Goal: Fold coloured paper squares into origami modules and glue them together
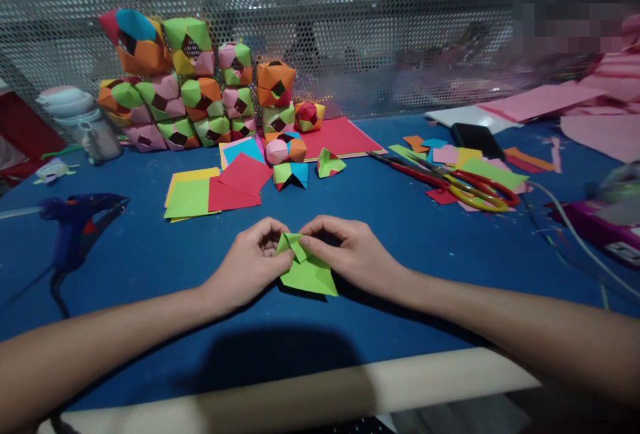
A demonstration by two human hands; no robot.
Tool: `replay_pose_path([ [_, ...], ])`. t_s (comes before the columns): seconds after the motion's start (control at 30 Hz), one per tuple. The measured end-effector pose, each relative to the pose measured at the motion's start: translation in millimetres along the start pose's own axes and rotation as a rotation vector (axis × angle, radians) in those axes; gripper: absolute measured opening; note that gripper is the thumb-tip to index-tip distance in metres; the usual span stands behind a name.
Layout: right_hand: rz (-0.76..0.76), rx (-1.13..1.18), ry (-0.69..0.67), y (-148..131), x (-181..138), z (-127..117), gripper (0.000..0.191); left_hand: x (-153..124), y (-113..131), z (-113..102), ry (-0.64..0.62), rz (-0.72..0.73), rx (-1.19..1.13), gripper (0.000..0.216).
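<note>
A partly folded sheet of light green paper [309, 277] is held just above the blue table between my two hands. My left hand [253, 261] pinches its left edge, thumb in front and fingers curled behind. My right hand [350, 247] pinches the upper right part, near a small folded flap. Beyond the hands lie a folded green paper piece [330, 163] and a joined green, blue and red folded piece [291, 175]. Loose square sheets in red [245, 175] and green [189, 195] are spread to the left of these.
Folded paper cubes [203, 97] stand stacked at the back left against a perforated metal screen [380, 41]. A blue glue gun [75, 227] rests at the left, near a bottle [93, 131]. Scissors [475, 194] lie among paper scraps at right, beside a black phone [477, 141].
</note>
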State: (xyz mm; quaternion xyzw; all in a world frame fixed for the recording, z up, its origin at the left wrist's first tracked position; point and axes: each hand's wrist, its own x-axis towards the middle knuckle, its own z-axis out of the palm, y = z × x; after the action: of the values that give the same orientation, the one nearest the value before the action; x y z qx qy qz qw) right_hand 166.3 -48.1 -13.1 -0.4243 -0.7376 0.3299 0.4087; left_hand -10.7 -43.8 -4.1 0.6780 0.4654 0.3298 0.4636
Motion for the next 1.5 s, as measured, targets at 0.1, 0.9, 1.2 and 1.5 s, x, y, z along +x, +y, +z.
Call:
replay_pose_path([
  [0.1, -0.023, -0.017, 0.008, 0.8, 0.2, -1.3, 0.012, -0.6, 2.1, -0.9, -0.035, -0.027, -0.045, 0.014],
  [0.9, -0.334, -0.164, -0.008, 2.0, -0.7, -6.0, 0.012, -1.8, -0.1, -3.2, -0.02, 0.128, 0.123, 0.014],
  [1.2, -0.39, -0.277, 0.008, 4.4, 2.2, -13.6, 0.016, 0.3, -4.3, -2.9, 0.027, 0.078, 0.11, 0.014],
  [1.5, -0.529, -0.428, 0.002, -1.2, 2.3, -21.4, 0.016, -1.1, -1.9, -2.3, 0.081, 0.098, 0.112, 0.012],
])
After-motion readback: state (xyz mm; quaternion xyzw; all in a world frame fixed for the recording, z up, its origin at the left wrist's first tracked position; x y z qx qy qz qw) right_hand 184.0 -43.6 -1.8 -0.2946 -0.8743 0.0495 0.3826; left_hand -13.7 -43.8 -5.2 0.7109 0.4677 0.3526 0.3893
